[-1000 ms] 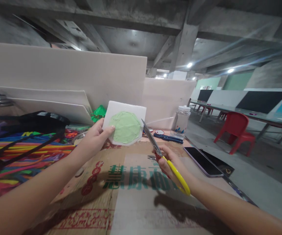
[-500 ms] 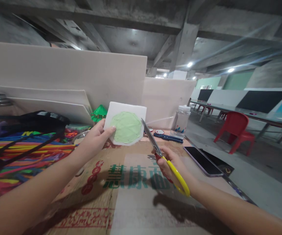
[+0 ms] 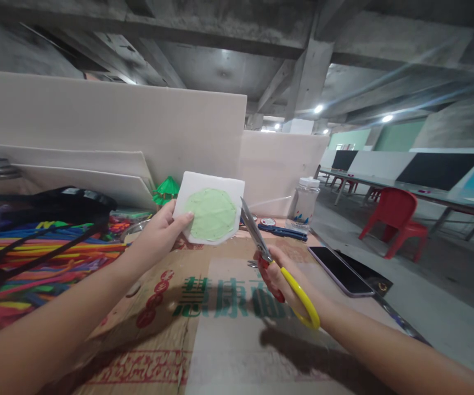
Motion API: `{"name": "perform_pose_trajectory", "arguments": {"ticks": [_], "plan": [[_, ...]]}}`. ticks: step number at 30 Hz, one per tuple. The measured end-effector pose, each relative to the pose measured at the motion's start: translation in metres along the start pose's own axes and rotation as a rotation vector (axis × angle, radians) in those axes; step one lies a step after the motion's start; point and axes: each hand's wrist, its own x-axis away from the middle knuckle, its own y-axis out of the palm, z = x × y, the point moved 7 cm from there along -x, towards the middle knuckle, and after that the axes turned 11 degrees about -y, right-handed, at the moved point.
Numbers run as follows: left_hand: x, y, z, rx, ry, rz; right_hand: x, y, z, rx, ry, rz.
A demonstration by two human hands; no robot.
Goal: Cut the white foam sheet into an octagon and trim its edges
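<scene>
My left hand (image 3: 170, 229) pinches the left edge of a white foam sheet (image 3: 187, 186), thumb in front and fingers behind. On the sheet's face lies a light green, roughly octagonal piece (image 3: 214, 215), its surface slightly wrinkled. The sheet's lower corners are cut off at a slant. In my right hand (image 3: 284, 274) is a pair of scissors (image 3: 257, 236) with one yellow and one red handle. Their blades point up and left, beside the sheet's right edge; whether they touch it I cannot tell. Both hands are above the cardboard-covered table (image 3: 154, 340).
Colourful pipe cleaners (image 3: 48, 274) and a black strap (image 3: 68, 203) lie at left. A small green umbrella-shaped piece (image 3: 166, 189) stands behind my left hand. At right are a clear bottle (image 3: 304, 206), dark blue pliers (image 3: 282, 232) and a phone (image 3: 339, 271). Foam boards (image 3: 109, 120) wall the back.
The scissors have shifted slightly right, and their blades look closer together. Above the table, the foam sheet has turned a little and stays in my left hand.
</scene>
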Motion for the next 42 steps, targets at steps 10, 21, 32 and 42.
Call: {"name": "perform_pose_trajectory", "arguments": {"ticks": [10, 21, 32, 42], "plan": [[-0.001, 0.000, -0.001, -0.014, 0.011, -0.007, 0.000, -0.003, -0.002, -0.043, 0.058, 0.030], [-0.001, 0.002, -0.002, 0.036, -0.025, -0.041, 0.001, -0.003, 0.001, -0.058, 0.086, 0.095], [0.000, 0.004, 0.000, 0.009, -0.036, -0.057, 0.002, -0.003, 0.005, -0.036, 0.091, 0.102], [0.008, 0.018, 0.000, -0.163, -0.020, -0.237, 0.002, 0.002, 0.011, -0.049, 0.040, 0.057]]}}
